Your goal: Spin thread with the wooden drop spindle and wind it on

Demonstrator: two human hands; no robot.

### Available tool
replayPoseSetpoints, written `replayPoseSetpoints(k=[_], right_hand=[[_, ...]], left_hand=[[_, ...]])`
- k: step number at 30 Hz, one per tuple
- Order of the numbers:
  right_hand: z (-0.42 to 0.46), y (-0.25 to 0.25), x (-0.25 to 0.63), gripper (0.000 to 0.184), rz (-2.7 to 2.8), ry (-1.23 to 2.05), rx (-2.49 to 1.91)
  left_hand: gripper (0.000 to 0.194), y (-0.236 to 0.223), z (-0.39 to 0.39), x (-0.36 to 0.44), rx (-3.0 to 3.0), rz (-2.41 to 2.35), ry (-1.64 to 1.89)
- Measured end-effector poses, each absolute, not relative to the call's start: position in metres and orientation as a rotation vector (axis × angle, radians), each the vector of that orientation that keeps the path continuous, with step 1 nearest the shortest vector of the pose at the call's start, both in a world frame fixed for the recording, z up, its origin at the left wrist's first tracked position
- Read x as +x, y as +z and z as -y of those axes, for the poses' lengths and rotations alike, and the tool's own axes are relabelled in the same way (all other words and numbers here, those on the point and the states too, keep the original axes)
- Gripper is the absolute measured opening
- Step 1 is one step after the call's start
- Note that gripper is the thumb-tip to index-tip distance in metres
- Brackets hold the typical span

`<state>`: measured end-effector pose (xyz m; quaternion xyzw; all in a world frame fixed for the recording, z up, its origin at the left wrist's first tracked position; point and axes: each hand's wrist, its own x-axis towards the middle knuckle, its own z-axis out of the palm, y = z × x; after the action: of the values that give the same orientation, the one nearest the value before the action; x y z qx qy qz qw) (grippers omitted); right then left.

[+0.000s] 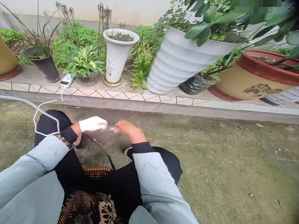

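Observation:
Low over the ground between my knees, my left hand (92, 124) wears a white glove and has its fingers closed. My right hand (125, 127) is bare and wrapped round a thin brownish stick with a silvery wrapping, like coiled wire (112, 128), beside its fingertips. The stick runs across the short gap to the gloved fingers; most of it is hidden by the hands and slightly blurred. Below my left wrist a reddish-brown stick (93, 139) lies on the ground, with a greyish band near its end.
Beyond my hands runs a tiled ledge (140, 95) with a white flared pot (116, 59), a tall ribbed white pot (173, 59) and several others. A white power bank (67, 80) sits there, its cable (48, 102) trailing to my left arm. Below me is a woven seat (97, 172).

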<state>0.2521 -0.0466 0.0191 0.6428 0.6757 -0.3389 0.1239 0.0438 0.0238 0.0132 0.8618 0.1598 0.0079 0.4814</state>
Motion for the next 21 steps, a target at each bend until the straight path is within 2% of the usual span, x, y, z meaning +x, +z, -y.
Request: replayPoseSetpoints(k=[4,5,7,9,12,15,18,21], right_hand=[[0.058,0.038,0.255,0.019,-1.972,-1.915,1.244],[0.059,0.043,0.26,0.022,-2.078,-2.064,1.337],[0.059,0.051,0.27,0.024,-2.223,-2.318,1.817],[0.055,0.05,0.28,0.03,-2.237,-2.432,2.282],[0.045,0.038,0.288,0.033,-2.082,-2.216,2.753],[0.04,0.024,0.288,0.027,-1.955,-1.513,2.88],[0.04,0.015,0.279,0.022,-1.967,-0.89,2.6],[0.044,0.01,0.264,0.017,-2.037,-0.812,2.2]], left_hand=[[0.027,0.011,-0.026,0.044,2.015,-0.45,0.061],[0.03,0.01,-0.026,0.045,1.944,-0.462,0.095],[0.035,0.008,-0.025,0.046,1.784,-0.481,0.158],[0.039,0.008,-0.024,0.047,1.672,-0.469,0.159],[0.041,0.011,-0.02,0.047,1.634,-0.402,0.026],[0.042,0.016,-0.016,0.047,1.648,-0.327,-0.07],[0.041,0.022,-0.015,0.047,1.716,-0.31,-0.054],[0.041,0.026,-0.018,0.045,1.803,-0.374,-0.009]])
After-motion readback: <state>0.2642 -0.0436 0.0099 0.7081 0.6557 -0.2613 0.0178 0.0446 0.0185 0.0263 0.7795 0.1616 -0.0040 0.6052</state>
